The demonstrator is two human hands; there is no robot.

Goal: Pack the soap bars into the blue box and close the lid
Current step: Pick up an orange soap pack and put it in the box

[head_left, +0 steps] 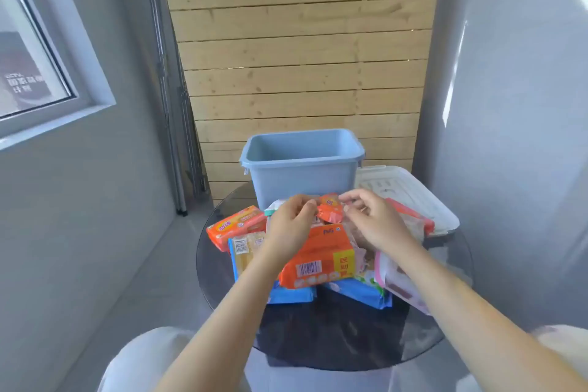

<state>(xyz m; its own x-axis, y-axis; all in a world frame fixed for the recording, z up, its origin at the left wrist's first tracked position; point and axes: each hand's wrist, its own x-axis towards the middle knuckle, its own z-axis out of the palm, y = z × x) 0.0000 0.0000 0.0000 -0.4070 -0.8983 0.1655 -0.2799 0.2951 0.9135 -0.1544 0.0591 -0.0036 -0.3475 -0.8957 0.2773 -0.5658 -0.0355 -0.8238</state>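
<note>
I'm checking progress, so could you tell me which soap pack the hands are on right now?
The small orange pack by the blue box; both hands pinch it, the other packs lie untouched.

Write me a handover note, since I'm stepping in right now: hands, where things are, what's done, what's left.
Left hand and right hand: both pinching a small orange pack over the pile.
Blue box: open at the table's far side; no soap visible inside.
Lid: off, lying right of the box.
Soap packs: heaped on the glass table before the box.
Done: nothing packed, as far as I can see.
Left: pack everything, close the lid.
</note>
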